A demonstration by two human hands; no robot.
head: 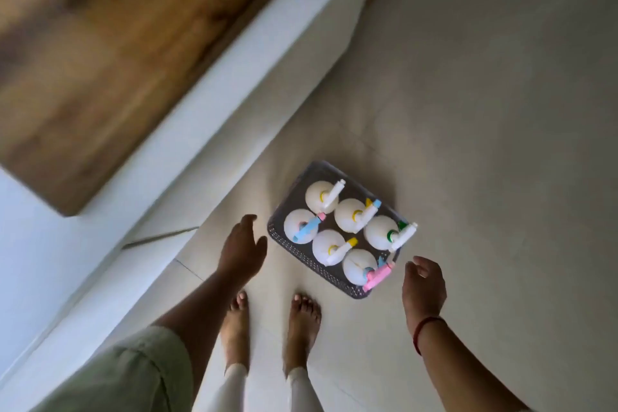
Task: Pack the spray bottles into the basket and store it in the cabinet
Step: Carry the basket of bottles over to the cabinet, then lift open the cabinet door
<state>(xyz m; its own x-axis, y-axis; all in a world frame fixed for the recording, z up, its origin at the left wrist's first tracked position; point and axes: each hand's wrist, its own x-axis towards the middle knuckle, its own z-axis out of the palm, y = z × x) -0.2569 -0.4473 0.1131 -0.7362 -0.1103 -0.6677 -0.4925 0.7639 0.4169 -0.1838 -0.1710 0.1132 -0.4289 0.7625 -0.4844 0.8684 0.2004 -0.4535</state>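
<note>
A dark grey perforated basket [302, 256] stands on the pale floor, just ahead of my bare feet. Several white spray bottles stand upright in it, among them one with a blue trigger [299, 223], one with a green collar [381, 231] and one with a pink trigger [359, 266]. My left hand [241, 246] hovers open just left of the basket, not touching it. My right hand [423, 286] hovers open off the basket's near right corner, fingers curled loosely and holding nothing.
A white cabinet front [207, 117] with a wooden top [110, 53] runs diagonally along the left. My bare feet [271, 328] stand on the tiled floor right behind the basket. Open floor [485, 110] spreads to the right and beyond.
</note>
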